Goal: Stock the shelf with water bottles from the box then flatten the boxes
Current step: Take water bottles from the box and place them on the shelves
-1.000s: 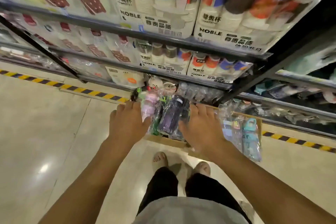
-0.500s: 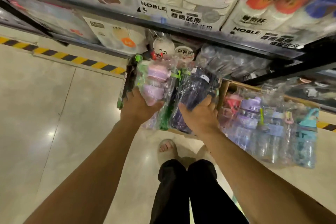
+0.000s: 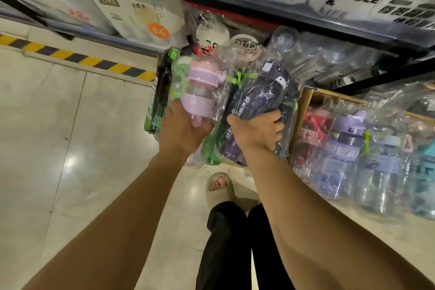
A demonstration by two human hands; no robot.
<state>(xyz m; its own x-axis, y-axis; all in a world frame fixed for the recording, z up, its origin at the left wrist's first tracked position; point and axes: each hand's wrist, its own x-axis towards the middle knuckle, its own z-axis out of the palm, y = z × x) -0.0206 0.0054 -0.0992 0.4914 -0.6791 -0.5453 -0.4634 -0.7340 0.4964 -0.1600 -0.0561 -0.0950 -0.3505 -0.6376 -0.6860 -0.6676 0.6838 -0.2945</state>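
My left hand (image 3: 181,129) grips a pink bottle (image 3: 200,92) wrapped in clear plastic, lifted in front of the lowest shelf. Beside it my right hand (image 3: 257,134) grips a dark purple bottle (image 3: 259,96), also in plastic wrap. Green bottles (image 3: 160,99) hang bundled between and left of the two. The brown cardboard box (image 3: 303,106) stands on the floor to the right, holding several wrapped bottles (image 3: 343,148) in purple, red and teal. Clear bottles (image 3: 313,54) lie on the bottom shelf behind.
Dark metal shelf edges (image 3: 306,19) run above, loaded with boxed cups (image 3: 367,0). A yellow-black striped strip (image 3: 77,59) marks the shelf base on the shiny tile floor (image 3: 70,148). My feet in sandals (image 3: 219,186) stand just below the bottles.
Both hands closed on the wrapped bottles and lifted them up from the box toward the bottom shelf. The view has leaned in closer to the shelf.
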